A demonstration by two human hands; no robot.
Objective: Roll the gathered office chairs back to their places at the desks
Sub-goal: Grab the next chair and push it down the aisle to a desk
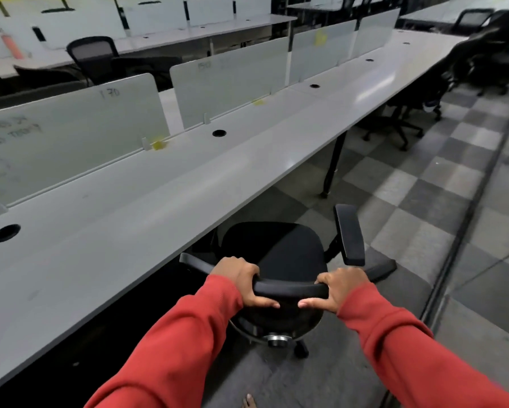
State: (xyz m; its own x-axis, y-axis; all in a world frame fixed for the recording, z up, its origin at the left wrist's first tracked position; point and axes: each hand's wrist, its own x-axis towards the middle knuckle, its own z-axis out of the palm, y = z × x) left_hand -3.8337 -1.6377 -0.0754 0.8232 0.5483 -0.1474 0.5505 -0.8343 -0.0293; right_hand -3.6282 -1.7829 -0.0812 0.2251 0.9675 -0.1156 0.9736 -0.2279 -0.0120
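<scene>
Red-sleeved left hand (241, 279) and right hand (343, 285) hold black armrested chair (279, 248) by backrest (291, 289)

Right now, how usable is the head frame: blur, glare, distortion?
Head view: the left hand, right hand and the chair they grip are sharp; the chairs at far right smear into blur; a pale glare patch sits on the desk; the wide lens bows the desk edge.

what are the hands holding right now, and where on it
Both hands grip the black office chair by the top edge of its backrest. The left hand is at the left end and the right hand at the right end.
</scene>
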